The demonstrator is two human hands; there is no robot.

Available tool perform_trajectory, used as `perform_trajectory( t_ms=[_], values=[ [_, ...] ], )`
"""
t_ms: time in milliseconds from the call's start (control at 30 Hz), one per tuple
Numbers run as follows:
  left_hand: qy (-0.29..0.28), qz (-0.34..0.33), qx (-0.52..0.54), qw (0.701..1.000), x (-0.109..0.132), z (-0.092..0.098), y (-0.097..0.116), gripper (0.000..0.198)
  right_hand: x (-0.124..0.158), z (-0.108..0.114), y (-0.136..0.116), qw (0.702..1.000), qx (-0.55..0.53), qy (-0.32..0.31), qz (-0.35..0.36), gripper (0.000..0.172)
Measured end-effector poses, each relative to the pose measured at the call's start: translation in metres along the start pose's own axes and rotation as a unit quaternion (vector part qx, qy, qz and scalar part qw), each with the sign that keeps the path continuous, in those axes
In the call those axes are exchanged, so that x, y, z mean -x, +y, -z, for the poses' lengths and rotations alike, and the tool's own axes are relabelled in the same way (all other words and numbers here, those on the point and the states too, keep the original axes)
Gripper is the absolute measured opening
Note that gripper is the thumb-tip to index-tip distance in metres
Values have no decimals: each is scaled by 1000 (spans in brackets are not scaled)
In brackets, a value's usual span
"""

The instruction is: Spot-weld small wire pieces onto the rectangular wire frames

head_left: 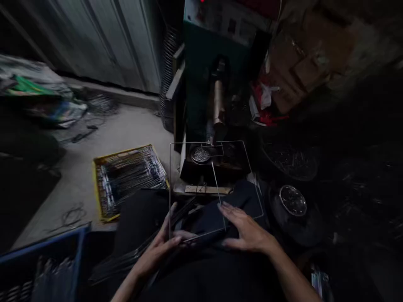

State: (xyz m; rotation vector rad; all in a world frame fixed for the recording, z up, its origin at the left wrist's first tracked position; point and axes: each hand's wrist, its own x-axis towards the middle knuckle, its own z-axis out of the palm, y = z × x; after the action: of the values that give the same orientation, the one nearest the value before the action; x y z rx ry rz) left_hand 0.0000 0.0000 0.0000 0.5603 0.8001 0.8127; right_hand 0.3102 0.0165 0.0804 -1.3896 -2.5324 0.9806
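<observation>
A bent metal wire frame (pixel 170 180) stands over my lap, roughly rectangular, its top edge reaching to the machine's lower electrode. My left hand (pixel 162 243) grips its lower left corner, with the thumb and fingers around the wire. Inside the outline a thinner slanted wire (pixel 215 178) runs down towards my lap. The fingertips of my right hand (pixel 248 228) touch this wire; its fingers are stretched out and the thumb is apart. Just behind the frame's top sits a small round dish (pixel 200 154) of tiny metal pieces. Dim light hides whether the slanted wire joins the frame.
Ahead stands a green machine (pixel 201 84) with a copper-coloured cylinder (pixel 218 102). A yellow crate (pixel 97 188) of wire pieces lies on the floor to the left, a blue crate (pixel 80 251) nearer. On the right are a round bowl (pixel 292 200) and a cardboard box (pixel 289 79).
</observation>
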Motion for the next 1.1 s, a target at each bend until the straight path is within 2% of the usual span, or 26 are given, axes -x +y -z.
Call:
perform_trajectory(
  t_ms=[67, 133, 333, 700, 1100],
  values=[
    [-15, 3, 1, 1000, -3, -1, 3, 103, -2, -5, 1, 1000, 7, 24, 11, 81],
    [-33, 4, 0, 999, -5, -3, 6, 103, -5, -8, 4, 999, 15, 39, 22, 77],
    [-79, 0, -1, 997, -8, -10, 14, 103, -9, -13, 13, 998, 41, 44, 32, 94],
    [-26, -2, 0, 1000, -11, -13, 21, 106, -14, -11, 23, 997, -13, 59, 44, 84],
    [-27, -10, 31, 999, -27, -6, 28, 104, -32, 2, 31, 997, -18, 61, 43, 83]
  ],
)
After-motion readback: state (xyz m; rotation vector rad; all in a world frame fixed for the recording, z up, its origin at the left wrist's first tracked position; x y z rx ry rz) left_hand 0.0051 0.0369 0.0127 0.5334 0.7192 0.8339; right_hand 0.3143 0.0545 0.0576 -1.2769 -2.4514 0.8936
